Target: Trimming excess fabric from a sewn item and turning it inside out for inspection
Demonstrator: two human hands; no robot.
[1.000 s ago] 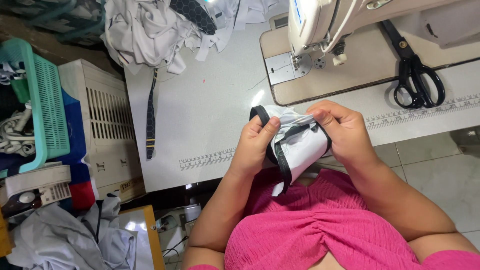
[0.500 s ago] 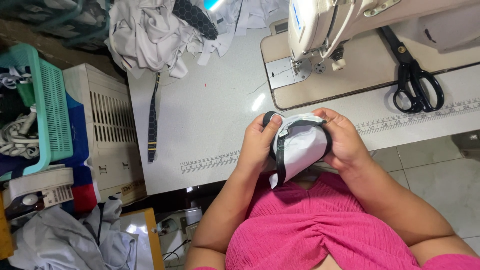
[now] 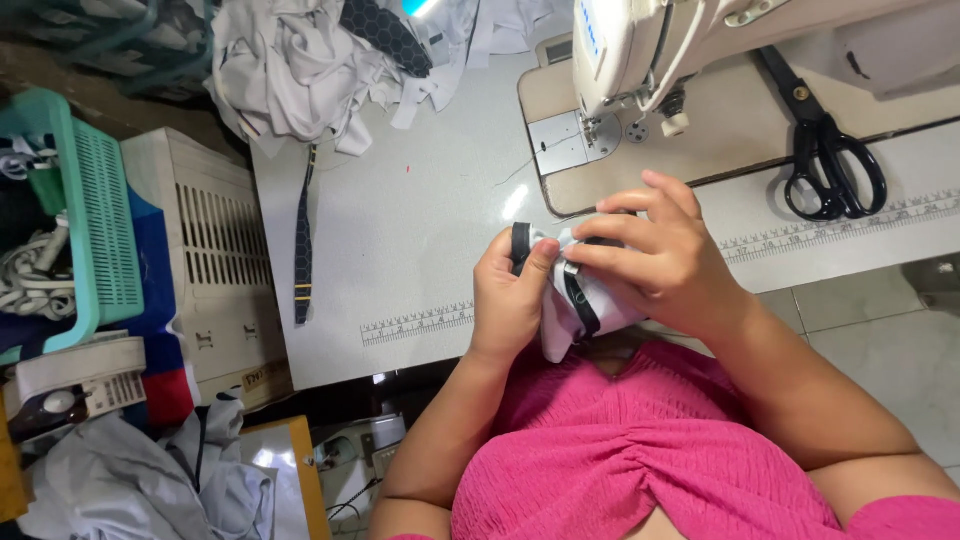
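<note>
A small white fabric piece with black trim [image 3: 572, 300] is held between both hands at the near edge of the white sewing table [image 3: 420, 230]. My left hand [image 3: 510, 295] pinches its left end, thumb on the black trim. Over the top of the piece lies my right hand [image 3: 660, 255], fingers pressing it down. Much of the piece is hidden under that hand. The sewing machine [image 3: 650, 50] stands just beyond the hands, its needle plate [image 3: 560, 145] to the upper left of them.
Black scissors [image 3: 830, 160] lie on the machine bed at right. A heap of white and dark fabric [image 3: 310, 60] sits at the table's far left, a dark strap [image 3: 303, 240] below it. A teal basket [image 3: 90, 220] and a white crate [image 3: 215, 270] stand left of the table.
The hands have lifted the fabric piece up from the lap to the table edge. My right hand has shifted over the top of the piece, folding it smaller.
</note>
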